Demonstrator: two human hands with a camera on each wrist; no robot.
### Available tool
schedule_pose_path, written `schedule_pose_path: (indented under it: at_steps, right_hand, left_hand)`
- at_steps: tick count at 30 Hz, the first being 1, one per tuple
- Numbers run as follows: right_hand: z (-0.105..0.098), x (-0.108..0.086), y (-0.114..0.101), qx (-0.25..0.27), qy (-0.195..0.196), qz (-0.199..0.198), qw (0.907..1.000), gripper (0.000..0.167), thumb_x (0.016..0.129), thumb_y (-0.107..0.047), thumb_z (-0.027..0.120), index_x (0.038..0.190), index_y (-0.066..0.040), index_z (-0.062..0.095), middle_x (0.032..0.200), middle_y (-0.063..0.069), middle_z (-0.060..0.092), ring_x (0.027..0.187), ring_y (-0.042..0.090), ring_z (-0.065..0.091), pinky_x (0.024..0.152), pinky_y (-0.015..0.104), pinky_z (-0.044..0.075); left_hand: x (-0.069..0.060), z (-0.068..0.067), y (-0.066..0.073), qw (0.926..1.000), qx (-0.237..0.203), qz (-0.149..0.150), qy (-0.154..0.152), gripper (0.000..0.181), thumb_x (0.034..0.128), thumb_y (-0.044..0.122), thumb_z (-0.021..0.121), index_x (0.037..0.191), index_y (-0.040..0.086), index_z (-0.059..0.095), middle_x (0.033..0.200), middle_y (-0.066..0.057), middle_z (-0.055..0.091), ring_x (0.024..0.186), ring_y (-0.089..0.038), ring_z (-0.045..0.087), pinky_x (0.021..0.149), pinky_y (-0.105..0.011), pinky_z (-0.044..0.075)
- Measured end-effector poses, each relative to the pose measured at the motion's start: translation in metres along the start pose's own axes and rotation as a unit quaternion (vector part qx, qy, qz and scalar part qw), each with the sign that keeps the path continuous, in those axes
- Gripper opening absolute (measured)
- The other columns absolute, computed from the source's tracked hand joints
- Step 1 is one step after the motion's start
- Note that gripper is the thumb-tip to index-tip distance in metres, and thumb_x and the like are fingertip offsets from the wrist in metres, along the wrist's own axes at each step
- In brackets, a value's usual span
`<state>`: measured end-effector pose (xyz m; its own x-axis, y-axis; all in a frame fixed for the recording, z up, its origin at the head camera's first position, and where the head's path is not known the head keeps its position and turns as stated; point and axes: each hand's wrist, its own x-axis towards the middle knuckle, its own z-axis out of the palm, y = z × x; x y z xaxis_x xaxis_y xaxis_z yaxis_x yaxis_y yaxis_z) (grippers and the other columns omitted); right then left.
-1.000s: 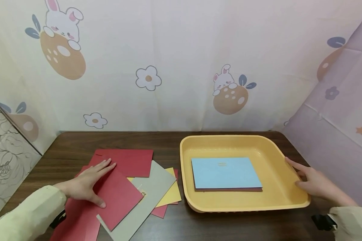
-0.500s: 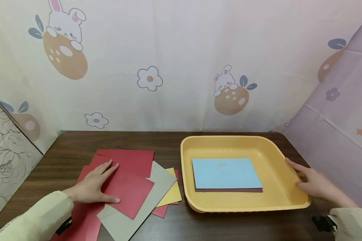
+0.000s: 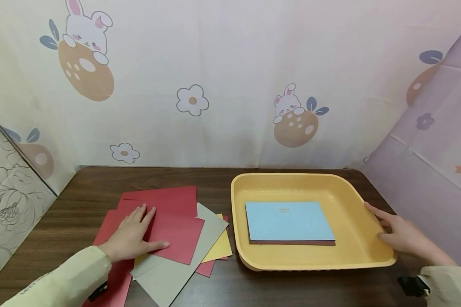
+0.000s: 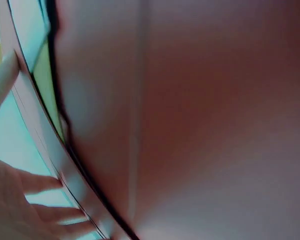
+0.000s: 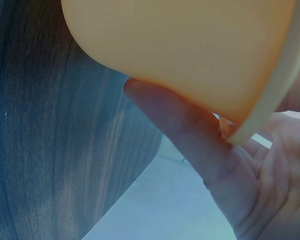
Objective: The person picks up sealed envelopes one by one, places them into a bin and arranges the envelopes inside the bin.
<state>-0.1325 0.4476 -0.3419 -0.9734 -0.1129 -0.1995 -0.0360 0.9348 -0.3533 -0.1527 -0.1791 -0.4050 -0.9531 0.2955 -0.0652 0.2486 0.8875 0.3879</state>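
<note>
The left hand (image 3: pixel 132 236) lies with spread fingers on a red sheet or envelope (image 3: pixel 180 238), which overlaps another red one (image 3: pixel 169 198) and a grey one (image 3: pixel 176 266). In the left wrist view, that hand (image 4: pixel 25 200) has its thumb and fingers along a flat edge. The right hand (image 3: pixel 403 236) grips the right rim of a yellow tray (image 3: pixel 307 261). Seen from the right wrist, one digit of the hand (image 5: pixel 270 190) runs along the outer wall of the tray (image 5: pixel 180 40). A light blue card (image 3: pixel 288 224) lies in the tray on a brown one.
Yellow paper (image 3: pixel 220 247) and more red paper (image 3: pixel 205 268) stick out from under the grey piece. Another red piece (image 3: pixel 115 281) lies beneath the left forearm. Behind the dark wooden table (image 3: pixel 215 183) hangs a printed curtain (image 3: pixel 230 128).
The left hand has slid right, and the upper red piece has shifted right and turned under it. The other red and grey pieces have moved slightly. The right hand keeps its place at the tray.
</note>
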Motion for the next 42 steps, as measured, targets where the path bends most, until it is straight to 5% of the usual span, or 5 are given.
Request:
schedule_pose_path:
  at_steps: [13, 22, 32, 37, 42]
  right_hand:
    - [0.002, -0.001, 0.002, -0.017, 0.009, -0.003, 0.9998, 0.079, 0.082, -0.003, 0.06, 0.149, 0.005, 0.017, 0.099, 0.024, 0.068, 0.06, 0.006, 0.054, 0.054, 0.023, 0.04]
    - [0.003, 0.0, 0.002, -0.015, 0.013, -0.006, 0.9998, 0.08, 0.081, -0.002, 0.06, 0.148, 0.006, 0.017, 0.099, 0.023, 0.068, 0.062, 0.005, 0.055, 0.055, 0.023, 0.04]
    - [0.003, 0.0, 0.001, -0.012, 0.006, -0.007, 0.9999, 0.079, 0.082, -0.002, 0.059, 0.148, 0.007, 0.017, 0.099, 0.024, 0.068, 0.061, 0.006, 0.054, 0.054, 0.023, 0.04]
    - [0.002, -0.001, 0.001, -0.01, 0.009, -0.008, 0.9999, 0.079, 0.082, -0.002, 0.059, 0.149, 0.006, 0.017, 0.098, 0.024, 0.068, 0.057, 0.006, 0.052, 0.052, 0.023, 0.039]
    - [0.002, 0.0, 0.001, -0.016, 0.014, -0.007, 0.9997, 0.079, 0.082, -0.002, 0.059, 0.148, 0.005, 0.018, 0.098, 0.023, 0.068, 0.059, 0.005, 0.052, 0.054, 0.023, 0.038]
  left_hand:
    - [0.012, 0.01, 0.038, 0.9944, 0.099, -0.03, 0.024, 0.096, 0.0779, 0.063, 0.065, 0.136, -0.011, 0.044, 0.134, -0.04, 0.041, 0.118, -0.061, 0.042, 0.092, -0.058, 0.046]
    - [0.017, 0.009, 0.046, 0.9917, 0.105, -0.045, 0.059, 0.091, 0.0731, 0.062, 0.071, 0.125, -0.011, 0.053, 0.101, -0.027, 0.057, 0.083, -0.04, 0.058, 0.06, -0.044, 0.054]
    - [0.014, -0.013, 0.026, 0.9904, 0.012, -0.109, 0.084, 0.085, 0.0758, 0.062, 0.069, 0.105, -0.014, 0.043, 0.096, -0.025, 0.044, 0.079, -0.033, 0.048, 0.069, -0.045, 0.046]
    - [0.01, -0.025, 0.011, 0.9847, -0.016, -0.167, 0.047, 0.102, 0.0698, 0.072, 0.067, 0.109, -0.018, 0.037, 0.103, -0.031, 0.04, 0.088, -0.04, 0.047, 0.07, -0.048, 0.045]
    - [0.005, -0.024, 0.005, 0.9816, -0.036, -0.186, 0.024, 0.109, 0.062, 0.075, 0.071, 0.105, -0.019, 0.038, 0.104, -0.034, 0.041, 0.088, -0.038, 0.048, 0.07, -0.046, 0.046]
